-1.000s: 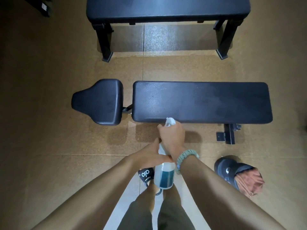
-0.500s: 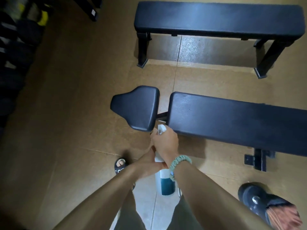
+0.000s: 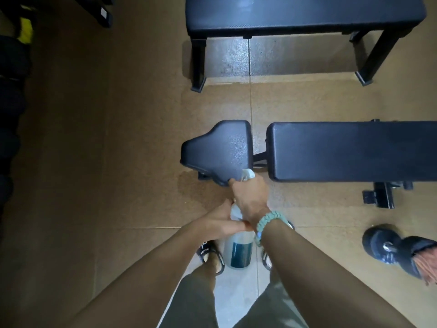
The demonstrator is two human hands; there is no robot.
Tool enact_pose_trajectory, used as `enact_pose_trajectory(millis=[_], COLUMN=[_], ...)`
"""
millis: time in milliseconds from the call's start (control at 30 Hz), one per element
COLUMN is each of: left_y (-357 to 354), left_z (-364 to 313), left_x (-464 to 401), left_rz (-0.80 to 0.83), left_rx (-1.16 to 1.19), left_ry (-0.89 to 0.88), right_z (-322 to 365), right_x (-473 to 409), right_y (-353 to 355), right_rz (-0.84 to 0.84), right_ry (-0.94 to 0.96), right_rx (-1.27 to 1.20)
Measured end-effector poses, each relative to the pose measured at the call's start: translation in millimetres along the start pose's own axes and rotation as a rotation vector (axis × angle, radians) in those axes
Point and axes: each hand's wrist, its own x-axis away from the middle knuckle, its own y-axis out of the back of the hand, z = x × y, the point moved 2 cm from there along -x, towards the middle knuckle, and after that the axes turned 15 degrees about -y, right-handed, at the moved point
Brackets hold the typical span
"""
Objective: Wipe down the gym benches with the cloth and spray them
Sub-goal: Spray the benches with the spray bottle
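Though well short of finished, looks to be at the spraying step, going by how things lie. Right grip [image 3: 251,195] closed round the trigger head of the spray bottle [image 3: 238,252], white nozzle [image 3: 247,174] aimed at the near right corner of the seat pad [image 3: 217,150] and just about touching its edge. Left grip [image 3: 222,221] steadying the bottle's shoulder lower down, thumb up on the far side and fingers laid across the near side; cannot tell how far round they wrap.

Shows a fine speckle of droplets on the right part of the seat pad, so probably misted there already. Shows no clear wetness on the long back pad [image 3: 354,150] to its right, nor on the far bench [image 3: 305,13]; cannot say whether either has been wiped. Leaves, most likely, the wiping of this pad and possibly both longer surfaces.

Cloth [image 3: 423,266] in neither grip: lies well apart at the near right, draped over a dark dumbbell [image 3: 383,247] on the floor [image 3: 118,138].

Materials: pads in black pebbled vinyl with rounded edges, seat tapering to the left, back pad a long rectangle; frames in black square tube. Bottle a translucent plastic cylinder with a dark teal band. Cloth rust-coloured, ribbed or fringed. Floor in brown, cork-like speckled slabs, with pale tile underfoot. Braided green bracelet [image 3: 269,221] on the right wrist.
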Motion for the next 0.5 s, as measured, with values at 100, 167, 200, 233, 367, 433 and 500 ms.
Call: enact_pose_trajectory(millis=[100, 167, 200, 233, 367, 433, 500], left_y=[13, 21, 25, 28, 33, 36, 41], left_z=[7, 14, 17, 18, 18, 16, 20], left_x=[7, 9, 9, 9, 8, 10, 12], left_rz=[0.003, 0.002, -0.002, -0.002, -0.039, -0.058, -0.064], left_rx=[0.032, 0.026, 0.010, -0.025, -0.098, -0.133, -0.174], left_ry=[0.041, 0.076, 0.087, 0.092, 0.117, 0.143, 0.146], right_z=[0, -2, -3, -3, 5, 10, 10], right_x=[4, 6, 6, 5, -3, -9, -17], right_y=[-10, -14, -16, -18, -23, -20, -18], right_rz=[-0.007, 0.007, 0.010, 0.014, 0.019, -0.003, 0.003], right_ry=[-0.029, -0.065, -0.085, -0.104, -0.174, -0.220, -0.262], right_rx=[-0.108, -0.202, -0.236, -0.262, -0.277, -0.304, -0.394])
